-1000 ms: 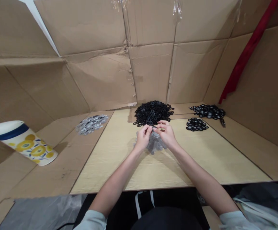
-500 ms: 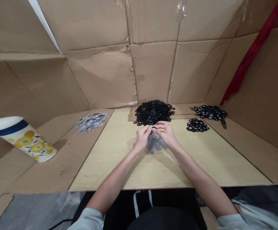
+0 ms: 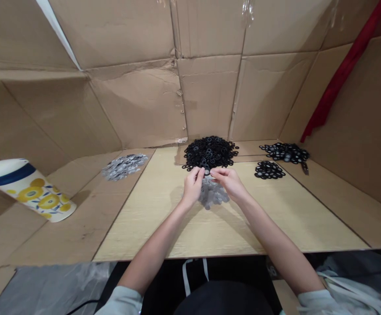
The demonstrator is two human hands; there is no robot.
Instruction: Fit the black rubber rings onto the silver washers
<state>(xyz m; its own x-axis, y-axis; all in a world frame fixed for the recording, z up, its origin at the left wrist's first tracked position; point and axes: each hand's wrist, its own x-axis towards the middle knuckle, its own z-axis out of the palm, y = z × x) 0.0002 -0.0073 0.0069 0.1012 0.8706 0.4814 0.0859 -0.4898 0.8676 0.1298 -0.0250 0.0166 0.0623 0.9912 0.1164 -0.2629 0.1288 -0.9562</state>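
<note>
Between my fingertips is a small black ring (image 3: 206, 173) with a pale centre. My left hand (image 3: 192, 185) pinches its left edge between thumb and forefinger. From the other side, the thumb and forefinger of my right hand (image 3: 231, 183) close at its right edge. Just below the hands lies a loose pile of translucent grey discs (image 3: 213, 195), partly covered by them. Behind the fingers rises a big heap of black rings (image 3: 209, 151).
Silvery discs (image 3: 125, 166) are spread at the left. Black rings with pale centres form a near pile (image 3: 269, 170) and a farther pile (image 3: 285, 152) at the right. A flowered tumbler (image 3: 33, 192) stands far left. Cardboard walls (image 3: 138, 105) enclose the yellowish board (image 3: 144, 227).
My fingertips have drawn slightly apart, and the ring with its pale centre now shows between them. The piles look the same; the view has shifted a little.
</note>
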